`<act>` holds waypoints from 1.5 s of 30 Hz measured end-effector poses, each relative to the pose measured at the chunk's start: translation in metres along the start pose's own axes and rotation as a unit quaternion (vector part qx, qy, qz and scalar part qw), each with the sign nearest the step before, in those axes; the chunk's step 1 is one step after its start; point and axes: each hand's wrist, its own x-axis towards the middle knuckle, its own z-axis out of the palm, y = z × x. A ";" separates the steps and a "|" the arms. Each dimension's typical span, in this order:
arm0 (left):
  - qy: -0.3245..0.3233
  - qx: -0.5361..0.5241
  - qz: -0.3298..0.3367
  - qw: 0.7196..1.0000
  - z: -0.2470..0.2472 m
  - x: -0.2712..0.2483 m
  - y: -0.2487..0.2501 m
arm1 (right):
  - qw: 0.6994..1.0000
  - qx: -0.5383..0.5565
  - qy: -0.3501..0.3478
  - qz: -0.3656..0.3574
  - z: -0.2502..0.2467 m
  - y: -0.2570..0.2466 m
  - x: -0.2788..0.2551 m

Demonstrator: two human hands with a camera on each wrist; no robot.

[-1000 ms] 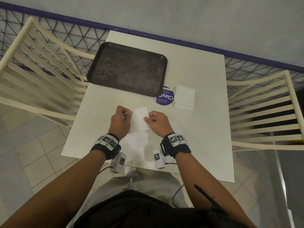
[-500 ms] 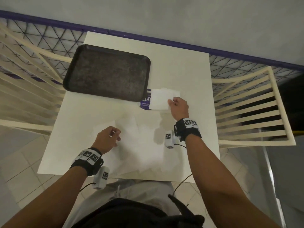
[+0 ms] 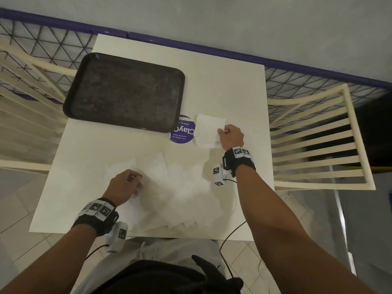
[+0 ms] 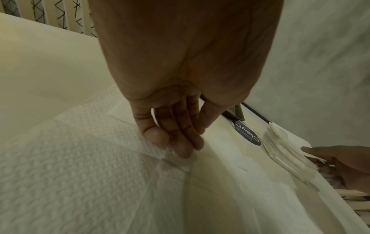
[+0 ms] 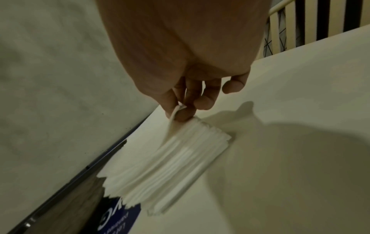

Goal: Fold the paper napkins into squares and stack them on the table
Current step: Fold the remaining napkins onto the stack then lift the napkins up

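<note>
Head view: R hand [image 3: 231, 137] brought pinched folded napkin [image 3: 209, 127] to stack [image 5: 176, 161] by purple sticker [image 3: 182, 132]; L hand [image 3: 124, 185], fingers relaxed, already touches next sheet [image 4: 80, 150].

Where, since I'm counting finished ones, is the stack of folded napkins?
Head view: the stack of folded napkins lies right of centre on the table, overlapping the purple sticker; the right hand pinches its top napkin.

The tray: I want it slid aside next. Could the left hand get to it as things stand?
Probably yes. The left hand only touches the loose napkins, and bare table lies between it and the near rim of the tray; nothing stands in the way.
</note>
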 end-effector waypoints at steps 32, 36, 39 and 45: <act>-0.011 0.062 0.028 0.998 -0.014 -0.026 -0.044 | 0.875 -0.218 -0.266 -0.341 0.095 -0.010 -0.181; -0.012 0.049 0.027 0.998 -0.015 -0.028 -0.046 | 0.853 -0.276 -0.263 -0.357 0.100 -0.004 -0.194; -0.014 0.040 0.022 0.999 -0.016 -0.029 -0.046 | 0.846 -0.301 -0.255 -0.360 0.102 -0.005 -0.200; -0.016 0.025 0.016 0.999 -0.018 -0.034 -0.045 | 0.863 -0.280 -0.272 -0.320 0.096 -0.007 -0.203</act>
